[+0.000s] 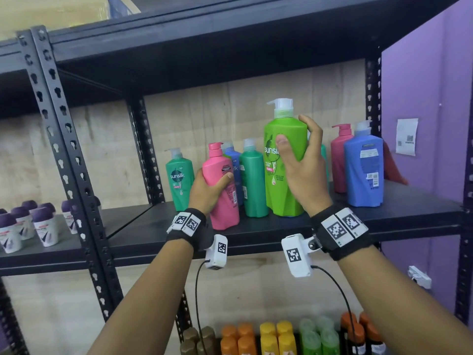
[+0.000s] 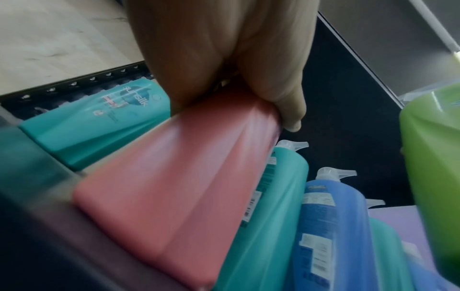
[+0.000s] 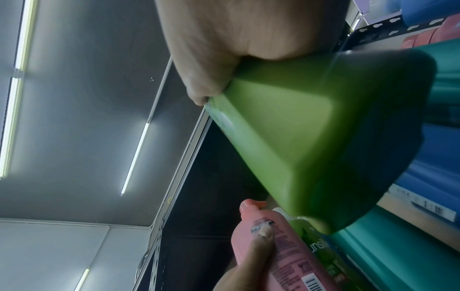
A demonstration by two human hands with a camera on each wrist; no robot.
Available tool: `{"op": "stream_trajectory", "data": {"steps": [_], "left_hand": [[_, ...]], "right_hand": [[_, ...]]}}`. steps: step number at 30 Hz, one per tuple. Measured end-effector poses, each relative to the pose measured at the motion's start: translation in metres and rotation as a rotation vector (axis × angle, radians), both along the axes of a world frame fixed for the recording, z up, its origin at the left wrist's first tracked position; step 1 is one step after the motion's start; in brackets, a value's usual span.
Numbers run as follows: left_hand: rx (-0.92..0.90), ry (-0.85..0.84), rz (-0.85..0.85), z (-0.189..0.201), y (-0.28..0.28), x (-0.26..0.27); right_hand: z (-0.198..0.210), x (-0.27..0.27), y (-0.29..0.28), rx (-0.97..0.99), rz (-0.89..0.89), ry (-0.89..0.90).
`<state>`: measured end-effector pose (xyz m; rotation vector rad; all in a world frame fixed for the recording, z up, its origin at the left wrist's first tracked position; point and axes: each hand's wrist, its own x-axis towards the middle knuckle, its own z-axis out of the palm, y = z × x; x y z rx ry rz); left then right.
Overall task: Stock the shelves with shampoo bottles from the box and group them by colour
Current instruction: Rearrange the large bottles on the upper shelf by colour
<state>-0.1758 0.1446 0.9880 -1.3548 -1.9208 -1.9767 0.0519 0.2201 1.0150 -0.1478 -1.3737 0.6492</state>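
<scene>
My left hand (image 1: pixel 208 187) grips a pink pump bottle (image 1: pixel 222 190) by its middle; it leans right, its base on the black shelf (image 1: pixel 281 226). The same pink bottle (image 2: pixel 179 177) fills the left wrist view under my left hand (image 2: pixel 224 65). My right hand (image 1: pixel 300 157) holds a tall lime green bottle (image 1: pixel 284 162), thumb across the label and fingers round the far side. Its base (image 3: pixel 311 137) shows in the right wrist view, with the pink bottle (image 3: pixel 268 242) below it. Teal bottles (image 1: pixel 179 179) (image 1: pixel 252 180), a blue bottle (image 1: pixel 234 162) behind, and a pink (image 1: pixel 339 155) and blue bottle (image 1: pixel 363 167) stand around.
A steel upright (image 1: pixel 64 139) divides this bay from a left shelf with purple-capped white bottles (image 1: pixel 25 224). The lower shelf holds rows of orange, yellow and green bottles (image 1: pixel 276 336). A purple wall (image 1: pixel 422 98) closes the right side. The upper shelf board (image 1: pixel 204 42) hangs close overhead.
</scene>
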Motion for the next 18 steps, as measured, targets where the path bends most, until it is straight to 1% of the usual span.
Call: {"op": "stream_trajectory", "data": {"steps": [2, 4, 9, 12, 14, 16, 18], "left_hand": [[-0.016, 0.037, 0.062, -0.002, -0.004, 0.003], [0.009, 0.081, 0.132, -0.007, -0.008, 0.009], [0.181, 0.137, 0.312, -0.019, -0.017, 0.024], [0.229, 0.281, 0.439, -0.014, -0.023, 0.034], [0.181, 0.416, 0.491, -0.006, -0.023, 0.045], [0.048, 0.536, 0.491, 0.005, -0.016, 0.059], [-0.066, 0.607, 0.467, 0.016, -0.006, 0.07]], "right_hand": [[-0.001, 0.001, 0.001, 0.009, -0.001, 0.006], [-0.002, 0.003, 0.002, 0.009, 0.002, 0.01], [-0.007, 0.004, 0.001, 0.017, -0.007, 0.024], [-0.008, 0.005, 0.0, 0.016, -0.012, 0.021], [-0.006, 0.007, -0.004, 0.016, -0.024, 0.014], [-0.006, 0.009, -0.007, 0.032, -0.059, 0.015], [-0.006, 0.012, -0.005, 0.034, -0.081, 0.009]]}}
